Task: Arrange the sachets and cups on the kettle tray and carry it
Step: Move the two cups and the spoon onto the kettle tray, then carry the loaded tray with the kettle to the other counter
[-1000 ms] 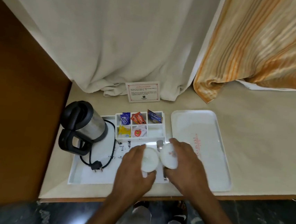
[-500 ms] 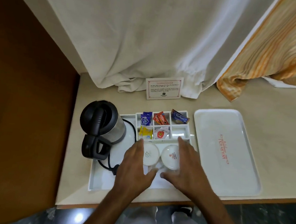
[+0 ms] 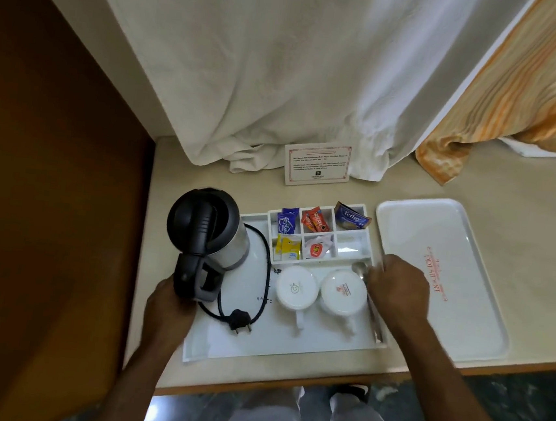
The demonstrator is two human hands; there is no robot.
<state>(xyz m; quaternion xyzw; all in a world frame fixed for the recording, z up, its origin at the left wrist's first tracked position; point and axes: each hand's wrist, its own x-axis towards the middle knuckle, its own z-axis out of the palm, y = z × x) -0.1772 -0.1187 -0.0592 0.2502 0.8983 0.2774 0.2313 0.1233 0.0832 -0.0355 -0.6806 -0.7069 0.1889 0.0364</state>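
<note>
The white kettle tray [image 3: 274, 344] lies on the beige table. On it stand a black and steel kettle [image 3: 207, 227], its cord and plug [image 3: 240, 322], and two white cups upside down side by side, the left cup [image 3: 296, 286] and the right cup [image 3: 343, 291]. Coloured sachets [image 3: 314, 222] fill the divided compartments at the tray's back. A spoon [image 3: 360, 269] peeks out beside my right hand [image 3: 398, 289], which curls over the tray's right rim. My left hand [image 3: 168, 311] grips the left rim, just below the kettle's handle.
A second, flat white tray [image 3: 440, 277] lies just right of the kettle tray. A printed card [image 3: 316, 165] stands behind, against a white curtain [image 3: 283, 75]. A brown panel [image 3: 51, 188] borders the table's left side. The table's front edge runs below the tray.
Both hands have left the two upturned cups and moved apart to the tray's left and right rims. The cups now stand uncovered on the tray.
</note>
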